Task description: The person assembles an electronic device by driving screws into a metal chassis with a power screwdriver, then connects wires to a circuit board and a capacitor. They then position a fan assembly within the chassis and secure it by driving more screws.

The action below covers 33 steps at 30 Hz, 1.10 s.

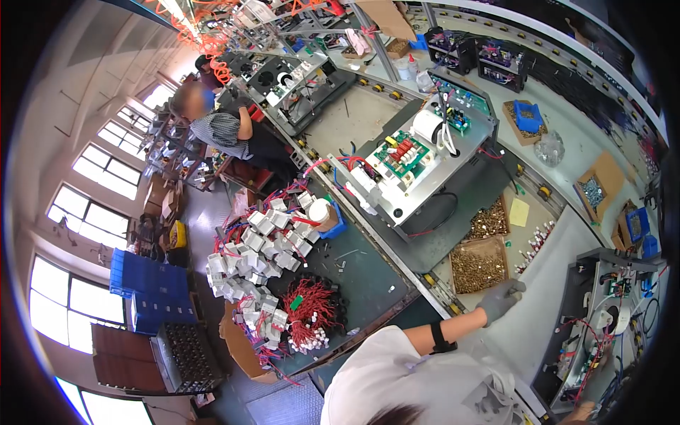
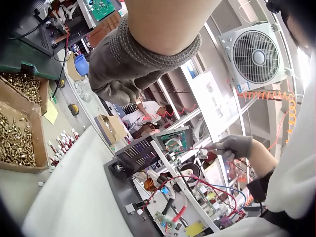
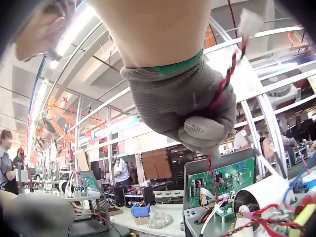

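My left hand (image 1: pixel 501 297), in a grey glove, hovers over the white bench top just right of two cardboard boxes of brass screws (image 1: pixel 478 265). In the left wrist view its fingers (image 2: pixel 118 86) curl loosely and nothing shows in them; the screw boxes (image 2: pixel 17 143) lie at the left. My gloved right hand (image 3: pixel 192 108) grips a red wire (image 3: pixel 224 79) that ends in a white connector (image 3: pixel 248 22) above and runs down to a green circuit board (image 3: pixel 222 180). From the left wrist, the right hand (image 2: pixel 232 145) is raised over an open grey chassis (image 2: pixel 163 197).
The open chassis (image 1: pixel 602 319) stands at the bench's right end. Another chassis with a green board (image 1: pixel 411 163) sits on the conveyor. White parts with red wires (image 1: pixel 262 262) are piled on the left table. A seated worker (image 1: pixel 227 131) is farther back. A fan (image 2: pixel 259 54) hangs overhead.
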Available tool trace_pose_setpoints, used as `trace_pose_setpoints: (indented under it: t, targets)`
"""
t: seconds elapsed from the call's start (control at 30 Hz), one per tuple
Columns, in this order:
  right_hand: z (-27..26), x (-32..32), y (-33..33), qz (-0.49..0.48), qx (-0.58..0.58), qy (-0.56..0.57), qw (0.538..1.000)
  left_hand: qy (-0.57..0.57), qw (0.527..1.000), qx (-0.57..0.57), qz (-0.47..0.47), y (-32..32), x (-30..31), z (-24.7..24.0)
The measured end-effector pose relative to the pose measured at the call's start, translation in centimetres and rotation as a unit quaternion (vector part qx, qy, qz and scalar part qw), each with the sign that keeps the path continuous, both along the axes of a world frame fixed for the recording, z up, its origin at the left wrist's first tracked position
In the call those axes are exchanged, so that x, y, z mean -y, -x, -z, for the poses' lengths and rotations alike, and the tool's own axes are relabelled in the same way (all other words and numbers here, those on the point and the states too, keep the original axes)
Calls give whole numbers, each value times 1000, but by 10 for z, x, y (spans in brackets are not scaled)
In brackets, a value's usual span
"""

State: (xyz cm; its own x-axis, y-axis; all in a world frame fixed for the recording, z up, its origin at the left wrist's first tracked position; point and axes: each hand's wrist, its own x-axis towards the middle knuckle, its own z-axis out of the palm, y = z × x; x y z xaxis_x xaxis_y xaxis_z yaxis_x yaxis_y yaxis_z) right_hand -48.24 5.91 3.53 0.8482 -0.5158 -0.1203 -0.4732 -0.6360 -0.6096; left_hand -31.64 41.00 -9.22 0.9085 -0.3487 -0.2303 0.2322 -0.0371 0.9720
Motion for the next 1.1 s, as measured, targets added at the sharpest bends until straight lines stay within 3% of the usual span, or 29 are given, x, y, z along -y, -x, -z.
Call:
trace_pose_setpoints:
  t: [0.07, 0.1, 0.13, 0.2, 0.23, 0.27, 0.33, 0.4, 0.43, 0.47, 0.53, 0.63, 0.7, 0.83, 0.93, 0.97, 1.0, 1.03, 1.07, 1.1]
  targets:
    - [73, 51, 58, -60, -32, 128, 989, 0, 999, 9, 33, 5, 15, -14]
    - [77, 28, 58, 4, -29, -52, 998, 2, 998, 15, 67, 8, 22, -17]
    - [62, -15, 53, 69, -24, -228, 971, 28, 995, 35, 89, 13, 36, -10]
    - [19, -85, 27, 67, -72, -351, 931, 21, 979, 56, 194, 21, 52, -32]
    - [15, -99, 17, -15, -5, -413, 911, -29, 964, 87, 248, 26, 64, -34]
    - [16, -115, 7, -14, -2, -412, 911, -79, 943, 118, 302, 32, 76, -35]
    - [22, -140, -9, 137, 220, -399, 880, -107, 926, 114, 343, 39, 86, -55]
    - [30, -134, -15, 83, 210, -403, 887, -81, 911, -11, 404, 42, 95, -67]
    - [37, -139, -19, 135, 239, -418, 866, 9, 921, -122, 369, 43, 96, -71]
    - [32, -149, -23, 187, 266, -432, 841, 7, 921, -120, 371, 43, 95, -77]
    - [34, -151, -24, 179, 277, -441, 835, 52, 924, -203, 321, 42, 95, -85]
    - [46, -151, -28, 157, 284, -469, 821, 36, 934, -120, 336, 43, 101, -66]
    - [39, -164, -37, 177, 302, -420, 837, 46, 940, -143, 307, 42, 99, -66]
    - [78, -149, -35, 185, 304, -357, 864, 99, 943, -208, 242, 43, 105, -46]
    - [72, -155, -38, 154, 295, -296, 896, 75, 934, -213, 277, 37, 104, -54]
    - [55, -164, -44, 132, 310, -298, 893, 27, 949, -133, 283, 37, 108, -57]
    - [63, -164, -42, 196, 303, -307, 881, 85, 919, -278, 266, 36, 102, -55]
    - [73, -152, -37, 164, 280, -314, 892, 241, 915, -255, 198, 47, 110, 3]
    - [69, -150, -39, 151, 265, -303, 903, 244, 947, -19, 208, 44, 101, -4]
    - [56, -141, -35, 147, 169, -300, 927, 210, 948, -72, 227, 36, 98, -7]
